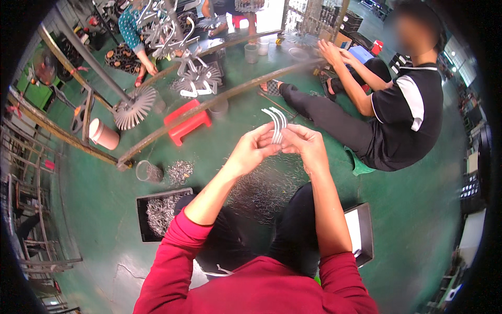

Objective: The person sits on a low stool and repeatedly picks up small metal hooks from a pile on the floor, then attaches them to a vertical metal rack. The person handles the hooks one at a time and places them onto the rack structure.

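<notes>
Several slim, curved, silvery-white strips [275, 123] stand up in a small fan between my two hands, out in front of my knees. My left hand [251, 149] grips their lower ends from the left, fingers bent inward. From the other side my right hand [305, 142] pinches the same bunch, thumb against the strips. The fingers partly hide the lower ends. On the floor below lie many small, thin metal bits [264, 188]. A black crate [140, 222] by my left knee holds a heap of small metal pieces.
A grey box [368, 235] stands by my right leg. Left ahead are a clear tub [148, 172], a red stool [188, 123] and a pink bucket [104, 135]. A rusty bar [225, 97] crosses ahead. A co-worker [413, 104] sits at right; another person [130, 31] works far left.
</notes>
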The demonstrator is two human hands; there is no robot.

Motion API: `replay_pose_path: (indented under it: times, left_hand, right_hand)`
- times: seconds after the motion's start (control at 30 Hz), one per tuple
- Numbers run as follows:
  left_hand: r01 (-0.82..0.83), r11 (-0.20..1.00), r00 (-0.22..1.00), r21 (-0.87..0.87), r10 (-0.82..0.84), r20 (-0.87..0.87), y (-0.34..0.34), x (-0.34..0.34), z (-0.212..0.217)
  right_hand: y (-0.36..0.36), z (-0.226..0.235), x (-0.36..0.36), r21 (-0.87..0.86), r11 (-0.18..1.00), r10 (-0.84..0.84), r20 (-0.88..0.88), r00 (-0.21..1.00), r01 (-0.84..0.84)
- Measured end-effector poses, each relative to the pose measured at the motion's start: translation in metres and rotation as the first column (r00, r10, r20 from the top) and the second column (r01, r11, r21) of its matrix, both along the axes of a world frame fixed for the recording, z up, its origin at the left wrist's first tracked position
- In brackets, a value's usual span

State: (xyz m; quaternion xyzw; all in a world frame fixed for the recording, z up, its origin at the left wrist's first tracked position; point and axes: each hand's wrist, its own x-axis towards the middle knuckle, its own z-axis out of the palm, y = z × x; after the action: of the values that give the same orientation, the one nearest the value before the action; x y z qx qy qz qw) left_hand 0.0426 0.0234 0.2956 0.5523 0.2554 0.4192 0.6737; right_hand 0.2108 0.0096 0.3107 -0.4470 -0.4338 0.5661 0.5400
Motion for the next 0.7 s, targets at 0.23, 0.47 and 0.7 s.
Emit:
replay_pose_path:
  times: [0.23, 0.47, 0.7]
  left_hand:
    - [-0.128, 0.981, 0.991, -0.143, 0.119, -0.066, -0.005, -0.017, -0.014]
    - [-0.227, 0.974, 0.974, 0.005, 0.227, -0.018, -0.005, 0.008, -0.052]
    - [-0.505, 0.863, 0.840, 0.006, 0.493, -0.226, -0.008, 0.053, -0.066]
  right_hand:
    - [0.007, -0.012, -0.011, -0.109, 0.992, 0.065, 0.059, 0.996, -0.058]
    - [0.005, -0.024, -0.005, -0.044, 0.999, 0.022, 0.408, 0.913, -0.004]
    - [0.009, -0.044, 0.021, 0.097, 0.995, -0.056, 0.764, 0.643, -0.028]
